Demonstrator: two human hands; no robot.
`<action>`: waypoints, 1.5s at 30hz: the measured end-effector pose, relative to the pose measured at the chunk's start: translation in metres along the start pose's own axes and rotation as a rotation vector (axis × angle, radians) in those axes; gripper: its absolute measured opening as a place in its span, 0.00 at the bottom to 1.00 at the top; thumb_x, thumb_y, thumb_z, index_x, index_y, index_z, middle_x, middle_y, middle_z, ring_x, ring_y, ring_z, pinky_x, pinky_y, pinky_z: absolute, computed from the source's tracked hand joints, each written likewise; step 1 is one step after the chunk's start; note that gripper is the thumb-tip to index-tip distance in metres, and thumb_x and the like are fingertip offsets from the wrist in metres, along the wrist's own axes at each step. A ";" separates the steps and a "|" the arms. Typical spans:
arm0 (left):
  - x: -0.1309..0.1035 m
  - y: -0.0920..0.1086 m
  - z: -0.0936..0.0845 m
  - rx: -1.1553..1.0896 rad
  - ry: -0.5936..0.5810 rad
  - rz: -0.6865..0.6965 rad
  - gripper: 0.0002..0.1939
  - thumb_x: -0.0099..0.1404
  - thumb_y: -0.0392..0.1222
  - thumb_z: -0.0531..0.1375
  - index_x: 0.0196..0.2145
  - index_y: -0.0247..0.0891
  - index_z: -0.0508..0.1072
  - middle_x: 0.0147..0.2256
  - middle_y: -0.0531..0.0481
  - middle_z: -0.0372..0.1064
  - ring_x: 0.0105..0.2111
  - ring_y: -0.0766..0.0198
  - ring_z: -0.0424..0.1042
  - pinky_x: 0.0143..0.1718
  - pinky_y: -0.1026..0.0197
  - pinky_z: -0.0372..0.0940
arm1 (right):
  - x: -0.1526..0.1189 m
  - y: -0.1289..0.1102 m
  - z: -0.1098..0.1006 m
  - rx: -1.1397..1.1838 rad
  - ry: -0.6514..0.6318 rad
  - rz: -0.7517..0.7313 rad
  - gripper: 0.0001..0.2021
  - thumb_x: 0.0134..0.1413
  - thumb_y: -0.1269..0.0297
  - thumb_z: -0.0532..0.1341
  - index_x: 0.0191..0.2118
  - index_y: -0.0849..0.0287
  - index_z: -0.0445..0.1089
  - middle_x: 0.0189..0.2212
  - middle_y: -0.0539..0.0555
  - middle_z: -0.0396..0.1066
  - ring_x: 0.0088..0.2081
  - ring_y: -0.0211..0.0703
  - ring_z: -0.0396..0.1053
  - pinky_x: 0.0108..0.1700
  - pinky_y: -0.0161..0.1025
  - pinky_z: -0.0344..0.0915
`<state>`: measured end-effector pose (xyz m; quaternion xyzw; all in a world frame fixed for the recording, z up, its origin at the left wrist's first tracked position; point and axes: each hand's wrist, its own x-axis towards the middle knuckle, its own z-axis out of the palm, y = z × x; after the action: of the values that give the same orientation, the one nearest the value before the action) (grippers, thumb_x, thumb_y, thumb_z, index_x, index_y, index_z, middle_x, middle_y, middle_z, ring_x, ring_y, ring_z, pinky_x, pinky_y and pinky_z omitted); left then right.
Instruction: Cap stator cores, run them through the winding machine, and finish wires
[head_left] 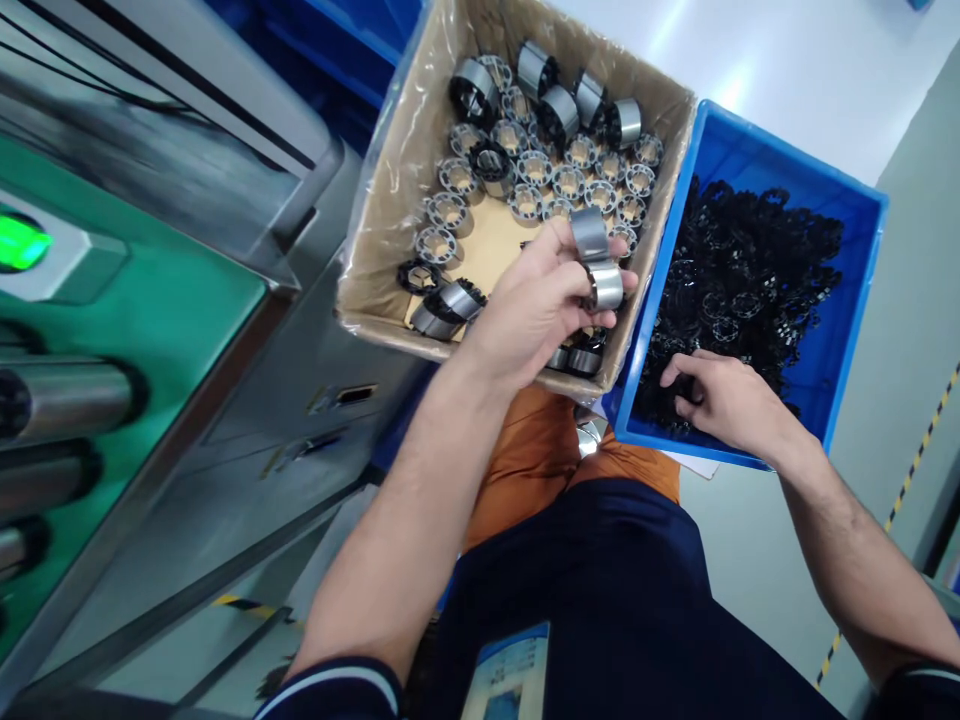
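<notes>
Navy shirt [600,590] closest to view, then the left hand [529,315], fingers wrapped round two metal rings [590,234] over the cardboard box [386,210]. They look stiff, slick, a bit heavy (I'd grab them round the outside). Right hand [727,400] has curled fingers over black bits [750,260] in the blue bin [859,200]; can't tell if it's gripping any. Green bench [165,310], grey floor [750,540].

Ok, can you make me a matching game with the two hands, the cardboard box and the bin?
1. Left hand
2. Right hand
3. Cardboard box
4. Bin

A. Over the black pieces
B. Blue
C. Holding silver-coloured rings
D. Brown

Right pairs: 1-C, 2-A, 3-D, 4-B.
</notes>
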<state>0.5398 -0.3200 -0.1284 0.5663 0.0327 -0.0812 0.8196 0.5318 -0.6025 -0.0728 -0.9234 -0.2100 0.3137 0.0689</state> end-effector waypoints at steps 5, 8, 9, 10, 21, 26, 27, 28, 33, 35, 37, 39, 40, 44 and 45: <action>-0.009 -0.009 0.020 -0.091 0.032 -0.001 0.22 0.82 0.68 0.59 0.49 0.45 0.69 0.54 0.42 0.82 0.49 0.48 0.89 0.27 0.61 0.69 | -0.009 0.020 -0.007 0.362 0.344 0.018 0.09 0.64 0.65 0.69 0.48 0.52 0.75 0.39 0.48 0.75 0.30 0.38 0.72 0.34 0.38 0.68; -0.012 -0.012 0.026 -0.075 0.016 0.033 0.29 0.80 0.77 0.62 0.52 0.48 0.68 0.45 0.47 0.81 0.37 0.54 0.87 0.23 0.64 0.62 | -0.010 0.022 -0.005 0.522 0.416 0.019 0.21 0.61 0.62 0.72 0.58 0.51 0.72 0.43 0.48 0.75 0.29 0.37 0.70 0.27 0.35 0.66; -0.012 -0.013 0.027 -0.090 0.003 0.035 0.30 0.79 0.78 0.62 0.54 0.50 0.69 0.41 0.49 0.79 0.33 0.56 0.85 0.22 0.64 0.60 | -0.010 0.019 -0.003 0.559 0.439 0.006 0.26 0.58 0.63 0.73 0.62 0.51 0.72 0.43 0.48 0.75 0.30 0.37 0.71 0.27 0.34 0.67; -0.013 -0.013 0.028 -0.109 -0.016 0.037 0.31 0.79 0.79 0.62 0.56 0.51 0.70 0.38 0.51 0.77 0.29 0.58 0.83 0.21 0.64 0.58 | -0.009 0.015 -0.002 0.593 0.473 -0.011 0.30 0.57 0.64 0.74 0.64 0.50 0.73 0.43 0.48 0.75 0.31 0.37 0.72 0.27 0.33 0.69; -0.022 -0.006 0.022 0.009 -0.259 0.284 0.28 0.73 0.69 0.77 0.49 0.45 0.76 0.39 0.52 0.70 0.32 0.66 0.72 0.33 0.61 0.69 | 0.017 -0.062 0.005 0.995 0.840 -0.459 0.14 0.69 0.59 0.82 0.54 0.48 0.81 0.43 0.48 0.79 0.35 0.35 0.77 0.35 0.30 0.80; -0.029 -0.008 0.024 -0.126 -0.202 0.266 0.27 0.80 0.73 0.67 0.50 0.45 0.74 0.41 0.50 0.71 0.32 0.64 0.74 0.33 0.59 0.74 | 0.016 -0.069 0.000 0.902 0.829 -0.489 0.09 0.77 0.66 0.73 0.56 0.46 0.85 0.50 0.53 0.84 0.51 0.48 0.83 0.45 0.42 0.85; -0.030 -0.008 0.026 -0.145 -0.185 0.238 0.27 0.83 0.74 0.62 0.52 0.46 0.74 0.41 0.50 0.71 0.31 0.64 0.74 0.32 0.59 0.74 | 0.015 -0.069 -0.001 0.867 0.818 -0.483 0.11 0.76 0.68 0.71 0.56 0.45 0.87 0.51 0.53 0.84 0.53 0.50 0.83 0.46 0.44 0.84; -0.030 -0.006 0.027 -0.147 -0.171 0.201 0.27 0.85 0.74 0.58 0.53 0.47 0.73 0.40 0.50 0.72 0.30 0.63 0.74 0.31 0.59 0.74 | 0.014 -0.070 -0.003 0.834 0.808 -0.465 0.13 0.76 0.70 0.70 0.56 0.43 0.88 0.52 0.53 0.85 0.52 0.50 0.83 0.46 0.46 0.84; -0.017 0.009 0.034 -0.049 -0.128 0.118 0.29 0.83 0.77 0.61 0.58 0.48 0.73 0.41 0.49 0.76 0.37 0.55 0.83 0.32 0.57 0.79 | 0.012 -0.072 -0.006 0.749 0.851 -0.432 0.16 0.73 0.71 0.74 0.56 0.40 0.87 0.47 0.47 0.87 0.46 0.48 0.86 0.42 0.47 0.83; -0.012 0.014 0.035 -0.046 -0.114 0.120 0.28 0.83 0.75 0.62 0.58 0.48 0.73 0.41 0.49 0.78 0.38 0.54 0.85 0.33 0.57 0.80 | 0.013 -0.072 -0.007 0.736 0.844 -0.459 0.17 0.73 0.75 0.71 0.53 0.41 0.88 0.49 0.45 0.89 0.50 0.50 0.88 0.49 0.50 0.85; -0.012 0.014 0.035 -0.049 -0.100 0.117 0.28 0.84 0.75 0.62 0.58 0.49 0.73 0.40 0.50 0.78 0.38 0.55 0.85 0.32 0.58 0.79 | 0.013 -0.072 -0.008 0.747 0.829 -0.466 0.18 0.73 0.77 0.71 0.52 0.40 0.89 0.51 0.45 0.90 0.53 0.52 0.88 0.56 0.54 0.86; -0.018 0.011 0.034 -0.054 -0.096 0.110 0.27 0.84 0.74 0.62 0.59 0.49 0.73 0.39 0.51 0.79 0.36 0.56 0.85 0.31 0.59 0.78 | 0.013 -0.071 -0.010 0.753 0.834 -0.482 0.17 0.73 0.74 0.73 0.52 0.39 0.89 0.50 0.45 0.90 0.52 0.52 0.89 0.58 0.55 0.87; -0.022 0.009 0.033 -0.057 -0.102 0.104 0.28 0.84 0.75 0.61 0.59 0.49 0.74 0.38 0.52 0.79 0.34 0.57 0.84 0.29 0.60 0.77 | 0.013 -0.070 -0.011 0.742 0.839 -0.492 0.15 0.73 0.73 0.74 0.51 0.39 0.90 0.49 0.46 0.90 0.52 0.53 0.89 0.57 0.55 0.87; -0.035 -0.001 0.026 -0.078 -0.234 0.083 0.28 0.88 0.73 0.56 0.62 0.47 0.75 0.37 0.53 0.78 0.25 0.64 0.78 0.26 0.63 0.73 | 0.017 -0.066 -0.012 0.669 0.840 -0.519 0.14 0.75 0.71 0.73 0.51 0.40 0.91 0.50 0.49 0.90 0.51 0.54 0.89 0.55 0.54 0.88; -0.036 -0.003 0.025 -0.082 -0.262 0.091 0.27 0.89 0.72 0.55 0.62 0.48 0.74 0.37 0.53 0.78 0.24 0.66 0.76 0.25 0.63 0.72 | 0.018 -0.065 -0.011 0.662 0.847 -0.545 0.16 0.74 0.73 0.72 0.52 0.40 0.91 0.51 0.49 0.90 0.51 0.53 0.89 0.55 0.53 0.88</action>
<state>0.5029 -0.3408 -0.1174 0.5175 -0.0971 -0.1158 0.8422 0.5293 -0.5361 -0.0568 -0.8105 -0.2847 -0.0615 0.5083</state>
